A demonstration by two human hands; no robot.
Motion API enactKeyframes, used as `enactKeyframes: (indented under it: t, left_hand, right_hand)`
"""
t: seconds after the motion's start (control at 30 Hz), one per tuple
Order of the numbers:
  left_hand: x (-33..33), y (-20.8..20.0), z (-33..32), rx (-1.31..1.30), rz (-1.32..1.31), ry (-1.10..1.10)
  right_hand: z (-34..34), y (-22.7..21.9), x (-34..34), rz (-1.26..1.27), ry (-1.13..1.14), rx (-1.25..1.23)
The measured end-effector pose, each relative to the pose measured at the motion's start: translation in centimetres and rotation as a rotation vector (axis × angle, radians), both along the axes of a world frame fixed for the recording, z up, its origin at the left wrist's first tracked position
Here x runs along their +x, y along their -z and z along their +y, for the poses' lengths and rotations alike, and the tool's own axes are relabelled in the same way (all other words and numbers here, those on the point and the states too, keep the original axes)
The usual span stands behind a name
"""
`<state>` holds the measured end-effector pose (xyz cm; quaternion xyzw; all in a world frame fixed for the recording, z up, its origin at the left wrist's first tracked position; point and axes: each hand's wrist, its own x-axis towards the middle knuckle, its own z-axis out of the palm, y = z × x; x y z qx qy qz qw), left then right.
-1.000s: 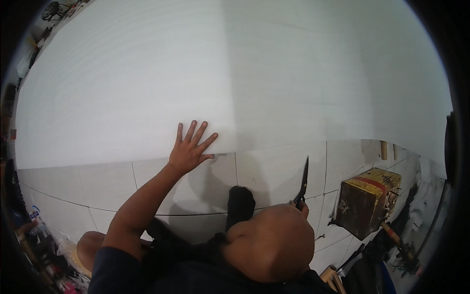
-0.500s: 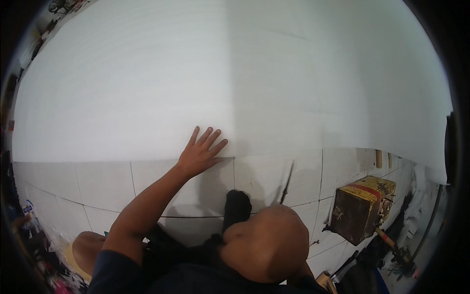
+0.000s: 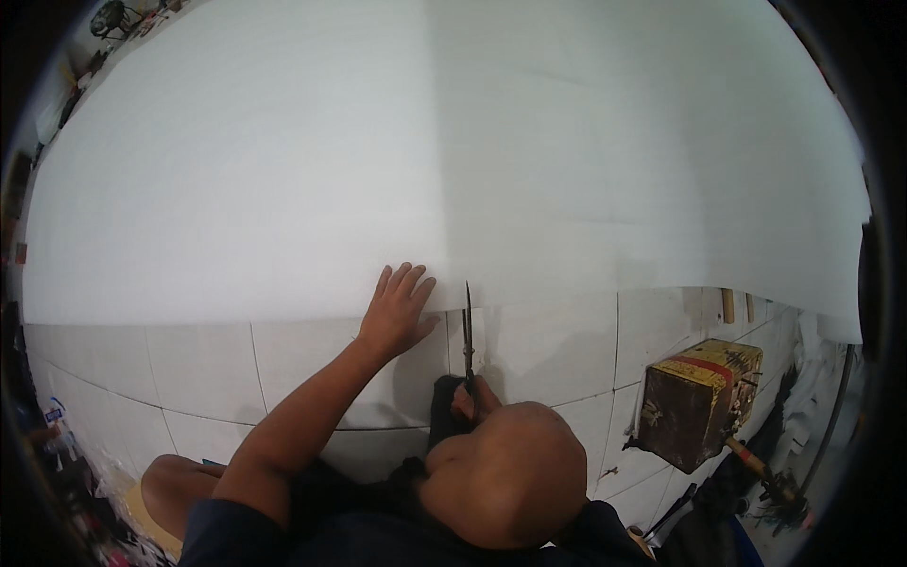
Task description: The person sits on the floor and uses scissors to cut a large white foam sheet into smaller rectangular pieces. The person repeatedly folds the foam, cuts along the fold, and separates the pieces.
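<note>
While left hand [image 3: 399, 310] lies half-spread on white sheet [image 3: 236, 180], centre frame, right hand [image 3: 480, 399] grips scissors [image 3: 469, 351], one blade [image 3: 468, 295] over sheet's lower edge.

A worn yellow-and-brown box [image 3: 694, 406] with a red band is standing on the pale tiled floor [image 3: 557, 354]; two short wooden pieces [image 3: 727, 305] are showing just beyond the box; a wooden handle [image 3: 748, 457] is slanting away from its near right side. Dark bunched items [image 3: 704, 529] are lying just nearer than the box; far to its left, a blue-and-white packet [image 3: 54, 409] and clear plastic [image 3: 106, 465] are lying among clutter [image 3: 90, 520].
</note>
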<state>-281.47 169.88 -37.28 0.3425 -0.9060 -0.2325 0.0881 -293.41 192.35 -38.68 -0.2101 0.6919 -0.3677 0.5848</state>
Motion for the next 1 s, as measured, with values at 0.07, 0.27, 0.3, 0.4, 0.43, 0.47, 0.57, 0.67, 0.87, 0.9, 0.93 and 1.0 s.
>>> enactKeyframes:
  t: [0.07,0.27,0.3,0.4,0.43,0.47,0.57,0.67,0.87,0.9,0.93,1.0]
  left_hand:
    - [0.1,-0.1,0.2,0.018,0.083,-0.049]
    - [-0.2,0.7,0.7,0.067,0.147,-0.082]
    - [-0.3,0.6,0.8,0.076,0.153,-0.086]
    - [-0.4,0.7,0.8,0.059,0.165,-0.079]
    - [-0.4,0.8,0.8,0.060,0.175,-0.079]
    - [-0.3,0.9,0.9,0.060,0.185,-0.078]
    - [0.3,1.7,0.8,0.048,0.202,-0.076]
    - [-0.2,2.1,0.9,0.030,0.249,-0.044]
    - [0.8,3.0,0.8,0.004,0.263,0.000]
    - [0.9,3.0,0.8,0.000,0.255,0.008]
    - [1.3,3.1,0.8,0.000,0.248,0.013]
    - [1.2,3.4,0.8,-0.001,0.247,0.028]
  right_hand:
    - [-0.9,0.8,0.7,0.121,-0.054,-0.046]
    - [-2.5,-0.4,1.2,0.246,-0.138,0.021]
    - [-2.4,-0.3,1.2,0.250,-0.136,0.017]
    - [-2.4,0.8,1.3,0.266,-0.129,0.015]
    - [-2.5,0.9,1.4,0.273,-0.121,-0.006]
    - [-2.6,1.0,1.3,0.281,-0.113,-0.026]
    - [-4.1,-0.3,1.6,0.197,-0.075,0.011]
    - [-3.8,0.1,1.6,0.202,-0.061,0.052]
    - [-6.4,0.9,1.2,0.159,-0.006,-0.102]
    - [-7.6,1.3,0.9,0.130,0.020,-0.172]
    - [-9.0,1.6,0.7,0.122,0.029,-0.180]
    - [-11.5,1.8,-0.2,0.118,0.053,-0.198]
